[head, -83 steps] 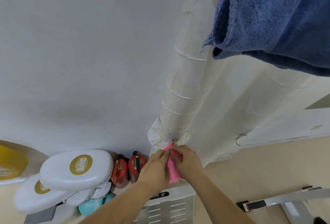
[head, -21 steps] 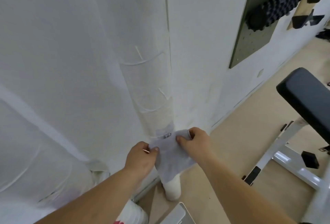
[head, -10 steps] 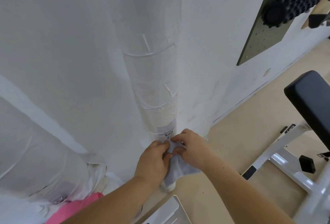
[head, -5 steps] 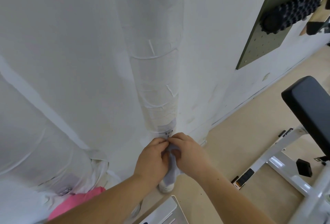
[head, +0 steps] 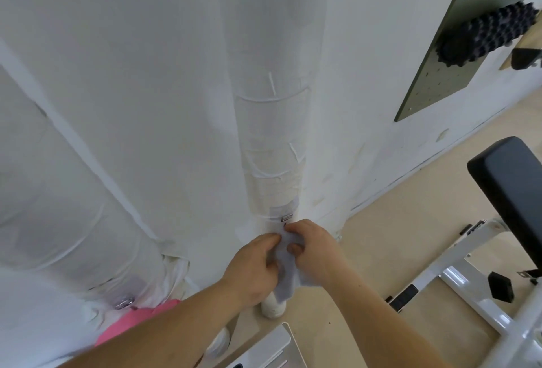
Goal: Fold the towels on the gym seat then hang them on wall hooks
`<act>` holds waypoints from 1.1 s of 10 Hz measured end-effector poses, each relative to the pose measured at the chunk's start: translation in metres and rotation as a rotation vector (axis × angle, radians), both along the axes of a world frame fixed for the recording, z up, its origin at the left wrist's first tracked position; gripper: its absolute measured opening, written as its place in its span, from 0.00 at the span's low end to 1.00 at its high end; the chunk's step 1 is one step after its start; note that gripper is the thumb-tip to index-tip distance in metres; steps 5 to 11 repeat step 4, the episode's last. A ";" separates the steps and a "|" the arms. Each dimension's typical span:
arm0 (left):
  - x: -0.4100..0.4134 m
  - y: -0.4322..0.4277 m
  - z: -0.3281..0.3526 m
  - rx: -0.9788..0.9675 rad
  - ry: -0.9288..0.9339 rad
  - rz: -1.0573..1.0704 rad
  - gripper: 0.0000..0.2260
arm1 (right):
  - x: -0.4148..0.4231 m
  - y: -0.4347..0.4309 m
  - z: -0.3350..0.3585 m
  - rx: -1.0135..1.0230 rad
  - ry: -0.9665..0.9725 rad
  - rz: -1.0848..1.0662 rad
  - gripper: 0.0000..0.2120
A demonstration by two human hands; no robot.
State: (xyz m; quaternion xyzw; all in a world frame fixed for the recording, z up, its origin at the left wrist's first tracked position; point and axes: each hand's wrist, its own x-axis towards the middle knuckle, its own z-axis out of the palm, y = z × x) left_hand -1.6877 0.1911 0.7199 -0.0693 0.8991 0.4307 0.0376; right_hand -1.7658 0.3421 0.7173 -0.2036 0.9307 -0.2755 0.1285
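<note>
Pinching the grey towel (head: 286,278), left hand (head: 256,265) and right hand (head: 315,247) gripped its top. A hook (head: 286,217) sat just above the grip.

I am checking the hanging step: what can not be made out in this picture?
Head view only.
Top of pale grey towel: left hand and right hand cover it; hooked or not, unclear.
Part of pink towel: behind left forearm.
Rest of bench pad: beyond right edge.
</note>
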 end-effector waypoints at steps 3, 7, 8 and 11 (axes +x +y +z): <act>0.015 -0.015 0.017 -0.054 0.069 0.036 0.18 | 0.008 0.000 0.007 0.021 0.048 0.028 0.26; 0.018 -0.015 0.022 -0.010 0.081 0.070 0.18 | 0.006 0.002 0.007 0.002 0.078 -0.030 0.23; 0.018 -0.015 0.022 -0.010 0.081 0.070 0.18 | 0.006 0.002 0.007 0.002 0.078 -0.030 0.23; 0.018 -0.015 0.022 -0.010 0.081 0.070 0.18 | 0.006 0.002 0.007 0.002 0.078 -0.030 0.23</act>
